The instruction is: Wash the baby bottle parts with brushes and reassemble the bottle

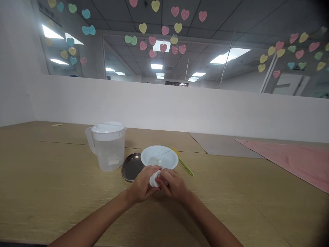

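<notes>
Background: white wall (164,106) below glass panels that carry heart-shaped notes (163,48); the upper notes are cut off by the frame edge.
Surface: wood-toned (64,192), with a pink sheet (295,161) cut off at the right edge.
White piece: located between both hands, just in front of the bowl; mostly covered by fingers, so its full form cannot be determined.
Left hand (142,181): fingers curled around the white piece, gripping it; the palm side is hidden.
Right hand (176,183): fingers closed in a pinch on a small shiny part (166,181) beside the white piece; whether the two are joined cannot be told.
Bowl (150,151): white, near edge hidden behind the hands; a small clear item inside is indistinct.
Metal tray (131,169): left of the bowl, partly covered by it and the left hand.
Pitcher (109,152): upright, lidded, translucent; fill level unclear.
Brush (185,165): yellow and green, lying right of the bowl.
</notes>
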{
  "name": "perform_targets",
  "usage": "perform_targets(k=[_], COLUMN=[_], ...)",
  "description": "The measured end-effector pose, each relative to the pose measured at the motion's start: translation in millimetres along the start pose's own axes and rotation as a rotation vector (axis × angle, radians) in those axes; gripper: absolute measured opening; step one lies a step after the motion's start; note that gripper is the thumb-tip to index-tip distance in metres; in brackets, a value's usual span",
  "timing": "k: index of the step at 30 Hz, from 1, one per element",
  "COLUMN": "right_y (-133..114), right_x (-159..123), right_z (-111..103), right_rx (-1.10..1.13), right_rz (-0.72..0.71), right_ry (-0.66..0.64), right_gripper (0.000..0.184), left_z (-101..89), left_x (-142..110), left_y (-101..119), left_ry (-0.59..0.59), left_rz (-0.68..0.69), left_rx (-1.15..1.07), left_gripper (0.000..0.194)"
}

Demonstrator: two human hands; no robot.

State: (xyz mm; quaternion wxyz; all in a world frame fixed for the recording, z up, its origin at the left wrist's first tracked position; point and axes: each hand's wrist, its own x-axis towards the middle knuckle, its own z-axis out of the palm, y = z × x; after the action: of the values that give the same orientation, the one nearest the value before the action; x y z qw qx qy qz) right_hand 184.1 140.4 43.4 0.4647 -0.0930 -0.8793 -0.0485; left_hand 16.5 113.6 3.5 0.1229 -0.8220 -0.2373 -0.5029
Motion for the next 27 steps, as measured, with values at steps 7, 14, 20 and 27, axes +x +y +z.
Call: perform_targets(k=[7, 14, 20, 27], right_y=[-1, -2, 31, 69], right_x=[-2, 4, 10, -14], right_z=[-6, -6, -6, 4], right_rx=[0.359, 1.176, 0.742, -0.134], right_rz=[0.248, 0.75, 0.927, 0.943], right_ry=[-0.041, -0.115, 0.393, -0.038], right_gripper=[0.02, 0.036, 0.038, 0.028], left_z=[0.2, -5.9, -14.5, -7.0], left_x=[1, 3, 7, -3], left_y=[3, -2, -19, -43], left_ry=[-0.002, 0.114, 0.195, 0.036], left_rz=[0.018, 0.01, -0.523, -0.835], left_rx=[-0.026, -0.018, 0.271, 0.313], left_gripper=[0.052, 0.051, 0.04, 0.037])
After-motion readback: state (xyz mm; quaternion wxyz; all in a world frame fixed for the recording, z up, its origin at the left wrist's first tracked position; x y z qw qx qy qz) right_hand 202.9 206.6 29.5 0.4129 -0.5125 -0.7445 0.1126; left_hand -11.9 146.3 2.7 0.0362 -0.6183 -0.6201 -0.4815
